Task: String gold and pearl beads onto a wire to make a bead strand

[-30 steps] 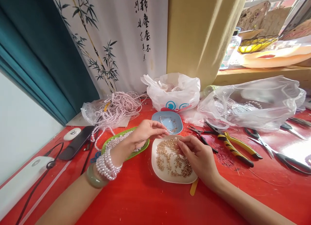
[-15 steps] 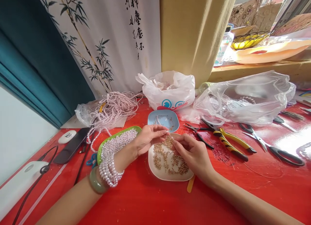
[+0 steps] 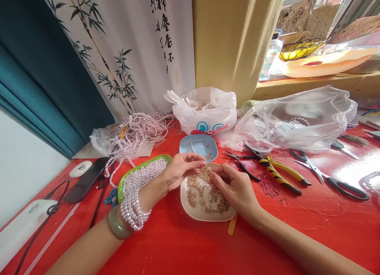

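Note:
My left hand (image 3: 182, 170) and my right hand (image 3: 234, 186) meet fingertip to fingertip above a white plate (image 3: 185, 209) of small gold beads (image 3: 192, 184). Each hand is closed in a pinch. Between the fingertips is something tiny and thin, too small to make out. Strands of pearl beads (image 3: 133, 209) and a green bangle (image 3: 117, 222) circle my left wrist. Beneath my left forearm lies a green tray (image 3: 120, 190) full of loose pearl beads (image 3: 145, 173). Just behind my fingers sits a blue dish (image 3: 183, 146) with a few beads and small bits in it.
To the right lie small pliers (image 3: 242, 164), yellow-black pliers (image 3: 282, 172) and scissors (image 3: 329, 176). A white plastic bag (image 3: 204, 112) and a clear plastic bag (image 3: 299, 116) stand behind. Pink pearl strands (image 3: 142, 132) are heaped at left, near a phone (image 3: 84, 180).
Both hands stay pinched together over the white plate, with only a slight shift of the fingertips. The whole view has shifted a little.

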The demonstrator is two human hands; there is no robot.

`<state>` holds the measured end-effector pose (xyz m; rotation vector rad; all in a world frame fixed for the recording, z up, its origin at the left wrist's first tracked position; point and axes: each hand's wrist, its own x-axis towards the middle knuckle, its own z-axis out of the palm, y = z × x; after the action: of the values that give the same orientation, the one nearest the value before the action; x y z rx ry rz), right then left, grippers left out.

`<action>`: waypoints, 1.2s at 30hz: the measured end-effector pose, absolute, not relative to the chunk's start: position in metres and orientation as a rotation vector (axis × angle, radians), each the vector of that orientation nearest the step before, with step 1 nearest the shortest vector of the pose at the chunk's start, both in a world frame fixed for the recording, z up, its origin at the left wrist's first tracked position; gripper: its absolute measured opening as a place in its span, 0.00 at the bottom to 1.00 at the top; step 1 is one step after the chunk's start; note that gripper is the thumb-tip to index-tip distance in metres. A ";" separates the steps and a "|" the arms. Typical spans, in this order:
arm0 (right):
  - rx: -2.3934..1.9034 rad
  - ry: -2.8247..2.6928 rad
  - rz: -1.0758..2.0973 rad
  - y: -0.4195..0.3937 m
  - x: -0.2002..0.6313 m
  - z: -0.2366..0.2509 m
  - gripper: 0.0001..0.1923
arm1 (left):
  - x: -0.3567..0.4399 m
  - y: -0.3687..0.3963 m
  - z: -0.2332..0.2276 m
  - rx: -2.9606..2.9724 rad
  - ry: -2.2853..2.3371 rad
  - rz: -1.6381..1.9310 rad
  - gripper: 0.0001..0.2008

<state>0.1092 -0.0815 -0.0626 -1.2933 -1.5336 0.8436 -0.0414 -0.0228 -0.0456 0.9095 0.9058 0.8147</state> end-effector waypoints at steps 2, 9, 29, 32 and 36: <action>-1.296 -1.539 0.829 -0.081 0.109 -0.062 0.07 | -0.041 -0.024 -0.044 0.935 0.918 0.804 0.09; -1.299 -1.572 0.795 -0.079 0.110 -0.063 0.07 | -0.040 -0.027 -0.040 0.952 0.942 0.822 0.11; -1.257 -1.552 0.828 -0.080 0.109 -0.064 0.06 | -0.041 -0.027 -0.043 0.992 0.887 0.817 0.10; -1.244 -1.557 0.824 -0.079 0.109 -0.065 0.07 | -0.041 -0.026 -0.045 1.011 0.868 0.806 0.10; -1.253 -1.562 0.821 -0.080 0.110 -0.065 0.07 | -0.042 -0.026 -0.047 1.023 0.861 0.798 0.10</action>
<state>0.1095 -0.0798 -0.0653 -1.2535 -1.5617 0.8209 -0.0415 -0.0261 -0.0470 1.0227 0.8605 0.7977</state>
